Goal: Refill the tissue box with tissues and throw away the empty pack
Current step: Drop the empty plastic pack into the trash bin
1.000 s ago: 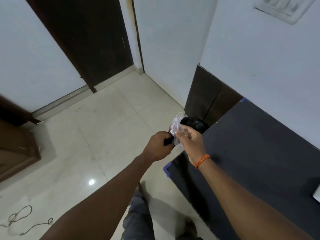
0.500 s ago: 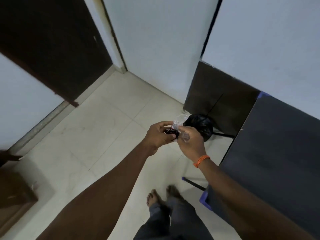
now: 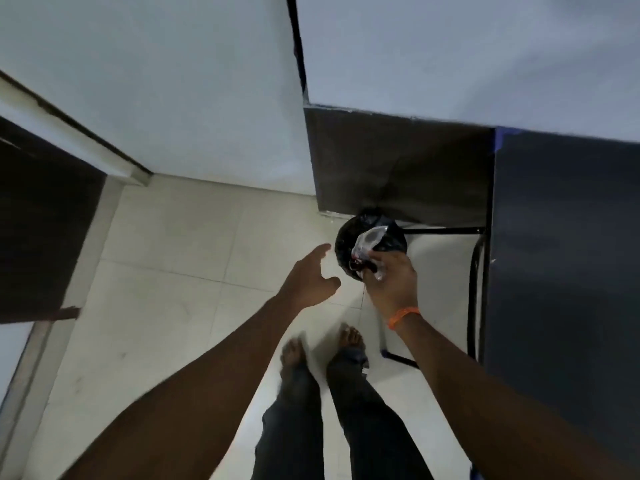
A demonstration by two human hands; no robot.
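My right hand [image 3: 389,284] grips the crumpled clear plastic tissue pack [image 3: 366,244], holding it directly above a round bin lined with a black bag [image 3: 393,242] on the floor. My left hand [image 3: 311,280] hovers to the left of the bin with fingers spread and nothing in it. An orange band circles my right wrist. The tissue box is out of view.
A dark table [image 3: 568,271] with black metal legs [image 3: 472,306] fills the right side, the bin beside its corner. A dark panel [image 3: 398,161] lines the wall behind the bin. My bare feet [image 3: 322,348] stand on pale floor tiles. A dark door [image 3: 41,230] is at left.
My left hand has let go of the pack and drawn away to the left, fingers opening. My right hand has carried the pack over the bin. The view has tilted further down.
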